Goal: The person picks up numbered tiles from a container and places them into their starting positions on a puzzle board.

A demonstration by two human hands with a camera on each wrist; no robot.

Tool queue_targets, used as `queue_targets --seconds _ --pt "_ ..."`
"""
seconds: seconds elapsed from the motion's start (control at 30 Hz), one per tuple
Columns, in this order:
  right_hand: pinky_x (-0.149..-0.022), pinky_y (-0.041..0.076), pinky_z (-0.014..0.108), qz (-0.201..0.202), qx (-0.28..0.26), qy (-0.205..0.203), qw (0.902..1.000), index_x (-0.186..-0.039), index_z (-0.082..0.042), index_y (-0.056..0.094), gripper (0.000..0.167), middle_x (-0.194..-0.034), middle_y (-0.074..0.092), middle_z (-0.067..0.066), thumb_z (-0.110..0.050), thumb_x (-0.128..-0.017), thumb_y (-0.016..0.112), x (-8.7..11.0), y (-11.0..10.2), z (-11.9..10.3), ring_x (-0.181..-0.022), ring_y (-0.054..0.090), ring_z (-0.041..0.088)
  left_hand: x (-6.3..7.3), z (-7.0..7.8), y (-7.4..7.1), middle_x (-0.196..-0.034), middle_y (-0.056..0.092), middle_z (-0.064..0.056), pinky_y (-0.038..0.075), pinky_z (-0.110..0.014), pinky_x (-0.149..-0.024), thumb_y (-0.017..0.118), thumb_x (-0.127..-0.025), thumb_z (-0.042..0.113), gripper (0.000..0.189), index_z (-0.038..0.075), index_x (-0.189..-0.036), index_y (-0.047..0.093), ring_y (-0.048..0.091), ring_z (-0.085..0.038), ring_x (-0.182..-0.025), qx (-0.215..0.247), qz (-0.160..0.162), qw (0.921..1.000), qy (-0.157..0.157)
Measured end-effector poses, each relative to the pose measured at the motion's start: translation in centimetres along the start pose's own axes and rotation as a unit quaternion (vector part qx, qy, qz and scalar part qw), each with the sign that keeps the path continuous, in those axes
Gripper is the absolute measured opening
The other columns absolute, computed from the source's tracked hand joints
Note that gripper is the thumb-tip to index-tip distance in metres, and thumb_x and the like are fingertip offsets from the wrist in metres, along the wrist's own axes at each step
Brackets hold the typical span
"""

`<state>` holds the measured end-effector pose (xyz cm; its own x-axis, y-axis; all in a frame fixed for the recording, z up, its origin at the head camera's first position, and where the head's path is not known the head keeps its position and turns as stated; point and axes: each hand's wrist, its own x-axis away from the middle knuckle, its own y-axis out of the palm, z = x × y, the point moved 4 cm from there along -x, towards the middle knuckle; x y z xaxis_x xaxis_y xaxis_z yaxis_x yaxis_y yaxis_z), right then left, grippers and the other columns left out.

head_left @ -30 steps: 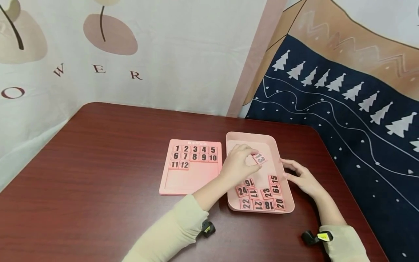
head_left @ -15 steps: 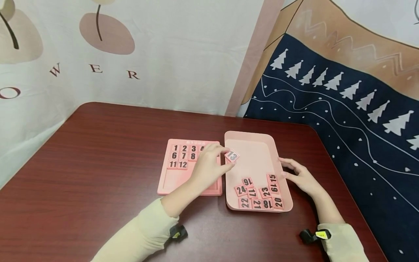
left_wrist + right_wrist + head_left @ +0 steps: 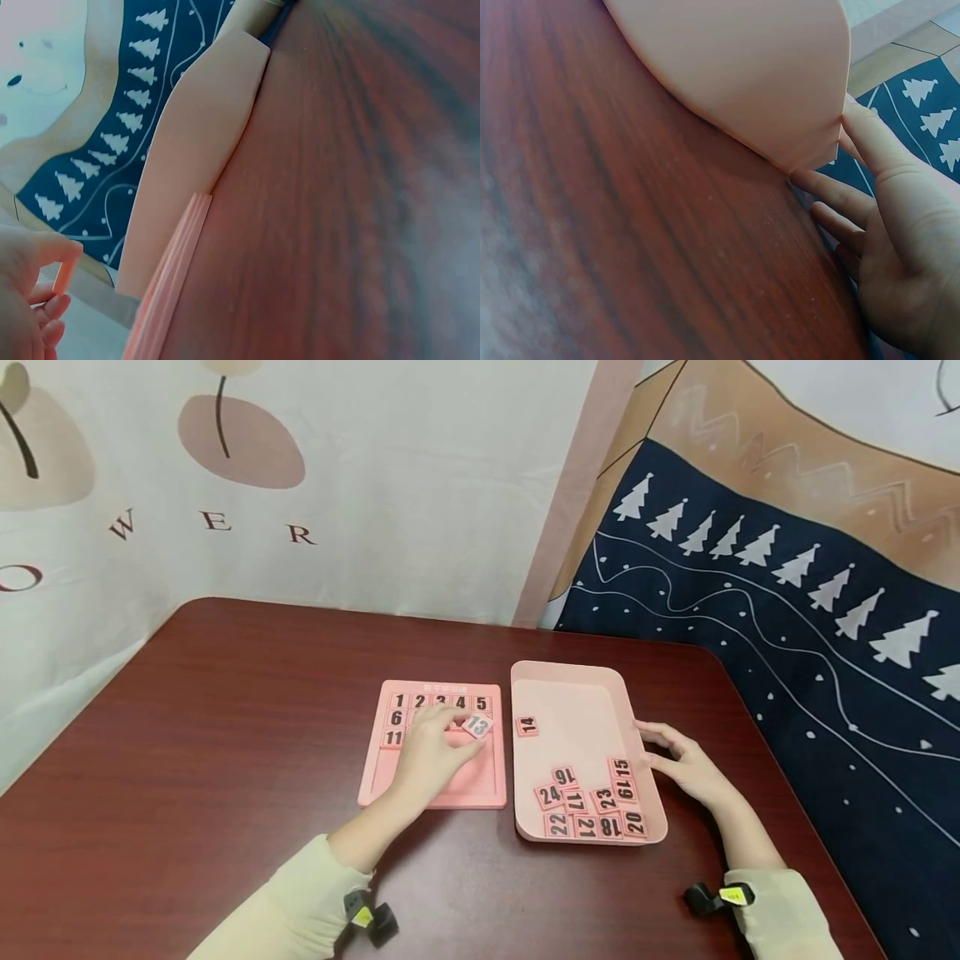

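Note:
My left hand (image 3: 427, 747) pinches a pink-edged tile printed 13 (image 3: 477, 725) between thumb and fingers, over the upper right of the pink number board (image 3: 465, 789). The left wrist view shows that tile (image 3: 64, 275) edge-on, held off the board's side. Rows starting 1, 6 and 11 sit on the board, partly hidden by the hand. Right of it stands a pale pink tray (image 3: 585, 710). Against the tray's right wall rest the extended fingers of my right hand (image 3: 688, 764); in the right wrist view its thumb lies at the rim.
Inside the tray, a tile printed 14 (image 3: 527, 727) lies alone by the left wall, and several more tiles (image 3: 575, 802) cluster at the near end. The brown table (image 3: 225, 760) meets a pale curtain (image 3: 420, 485) behind and a dark tree-print cloth (image 3: 720, 585) at right.
The left hand has carried the 13 tile leftward from above the tray to above the board, uncovering the 14 tile. My right hand stays at the tray's wall.

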<state>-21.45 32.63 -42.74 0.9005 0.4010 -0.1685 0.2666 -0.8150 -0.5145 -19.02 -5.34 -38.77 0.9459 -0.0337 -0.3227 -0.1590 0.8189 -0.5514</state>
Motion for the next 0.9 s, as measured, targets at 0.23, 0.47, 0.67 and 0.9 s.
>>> queue_targets --seconds 0.23,0.47,0.67,0.9 --pt "-0.093 0.034 0.014 -0.001 0.006 0.002 1.0 -0.137 0.004 0.045 0.049 -0.13 0.05 0.029 0.001 -0.091 0.06 0.0 0.2 0.0 -0.115 0.047 -0.005 0.9 -1.8 -1.3 -0.106 0.065 -0.012 0.039 -0.046 -0.09 0.081 -0.071 0.015 0.041 0.004 -0.109 0.07 0.053 -0.03 -0.105 -0.027 0.037 0.9989 -0.011" --pt "-0.093 0.034 0.013 0.0 0.008 0.0 1.0 -0.137 0.004 0.045 0.049 -0.13 0.05 0.029 0.001 -0.091 0.06 0.0 0.1 -0.1 -0.115 0.047 -0.005 1.8 -2.7 -1.6 -0.095 0.066 -0.013 0.037 -0.049 -0.086 0.083 -0.072 0.021 0.036 0.002 -0.101 0.072 0.053 -0.033 -0.095 -0.057 0.043 0.997 -0.029" --pt "-0.093 0.034 0.013 0.001 0.005 -0.006 1.0 -0.137 0.004 0.045 0.048 -0.13 0.05 0.03 0.001 -0.091 0.06 -0.1 -0.1 0.0 -0.115 0.047 -0.004 2.2 -3.0 -1.6 -0.086 0.062 -0.007 0.035 -0.047 -0.082 0.083 -0.07 0.024 0.037 0.004 -0.1 0.073 0.05 -0.028 -0.088 -0.075 0.061 0.995 -0.024" --pt "-0.093 0.034 0.013 0.004 0.009 0.007 0.9999 -0.137 0.001 0.047 0.048 -0.13 0.054 0.021 -0.002 -0.091 0.061 0.0 -0.2 0.5 -0.116 0.047 -0.003 2.5 -3.6 -1.4 -0.092 0.066 -0.007 0.033 -0.048 -0.089 0.084 -0.067 0.022 0.033 0.006 -0.094 0.073 0.051 -0.03 -0.095 -0.086 0.061 0.9938 -0.036"
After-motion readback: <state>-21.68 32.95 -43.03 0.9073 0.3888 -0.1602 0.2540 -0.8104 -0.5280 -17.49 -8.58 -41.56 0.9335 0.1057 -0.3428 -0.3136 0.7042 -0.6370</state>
